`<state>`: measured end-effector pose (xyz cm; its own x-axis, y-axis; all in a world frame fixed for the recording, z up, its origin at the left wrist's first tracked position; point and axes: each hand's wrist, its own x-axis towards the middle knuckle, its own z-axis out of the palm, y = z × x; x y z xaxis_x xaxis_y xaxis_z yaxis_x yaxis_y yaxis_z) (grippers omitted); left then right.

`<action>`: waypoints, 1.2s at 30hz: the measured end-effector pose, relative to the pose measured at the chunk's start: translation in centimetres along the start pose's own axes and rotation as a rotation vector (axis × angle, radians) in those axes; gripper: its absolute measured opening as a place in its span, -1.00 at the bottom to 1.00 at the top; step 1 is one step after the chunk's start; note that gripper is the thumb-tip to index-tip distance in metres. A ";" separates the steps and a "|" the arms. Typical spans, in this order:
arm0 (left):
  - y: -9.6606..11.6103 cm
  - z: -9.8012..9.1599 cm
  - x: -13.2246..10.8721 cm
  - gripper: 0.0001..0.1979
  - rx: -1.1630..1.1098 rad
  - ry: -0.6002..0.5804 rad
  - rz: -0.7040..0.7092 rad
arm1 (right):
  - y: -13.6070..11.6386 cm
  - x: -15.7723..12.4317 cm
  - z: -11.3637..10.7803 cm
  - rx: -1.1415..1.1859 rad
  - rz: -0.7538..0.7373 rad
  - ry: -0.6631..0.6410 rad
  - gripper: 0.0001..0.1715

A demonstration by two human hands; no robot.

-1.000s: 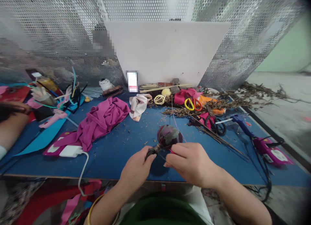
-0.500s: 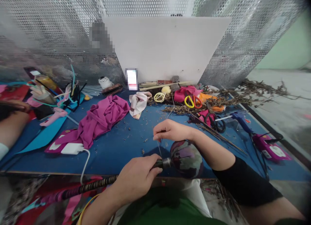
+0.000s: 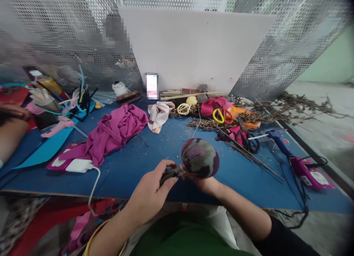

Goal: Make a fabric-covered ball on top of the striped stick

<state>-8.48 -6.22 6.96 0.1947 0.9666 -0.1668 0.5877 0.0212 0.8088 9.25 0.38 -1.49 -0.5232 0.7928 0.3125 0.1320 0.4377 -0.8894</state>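
Note:
My left hand (image 3: 151,188) is closed round a dark stick (image 3: 167,175) just below its round head. That head is a ball (image 3: 200,158) covered in mottled purple, grey and maroon cloth. Shiny thread or wire wraps the neck (image 3: 180,170) where ball and stick meet. Under and behind the ball is my right hand (image 3: 208,185), close to the neck; the ball hides its fingers. A thin grey strand (image 3: 197,128) runs over the table from the back towards the ball.
Purple cloth (image 3: 118,129) lies left of centre, with a white charger (image 3: 79,166) and cable in front. Scissors (image 3: 250,141), dried twigs and a blue glue gun (image 3: 279,141) are at right. A pink glue gun (image 3: 59,126) and another person's arm (image 3: 12,134) are at left.
My right hand has gone from above the table, pinching a thin strand, to beneath and behind the ball. The ball and stick have moved up and left, with my left hand still round the stick.

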 end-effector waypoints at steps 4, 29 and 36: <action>-0.7 0.7 0.5 -0.73 -0.245 0.059 -0.103 | -1.3 -1.9 0.6 -0.010 0.099 0.040 -0.56; -1.0 3.0 1.2 -0.70 -0.012 0.156 -0.177 | -7.2 -2.9 1.9 -0.047 -0.302 0.167 -0.70; -1.5 3.3 1.5 -0.69 0.080 0.138 -0.198 | -7.1 -2.9 2.2 -0.087 -0.281 0.153 -0.67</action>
<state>-6.46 -5.69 3.69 -0.0364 0.9714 -0.2346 0.6651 0.1988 0.7198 7.97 -6.04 3.19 -0.4178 0.6877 0.5937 0.0749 0.6774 -0.7318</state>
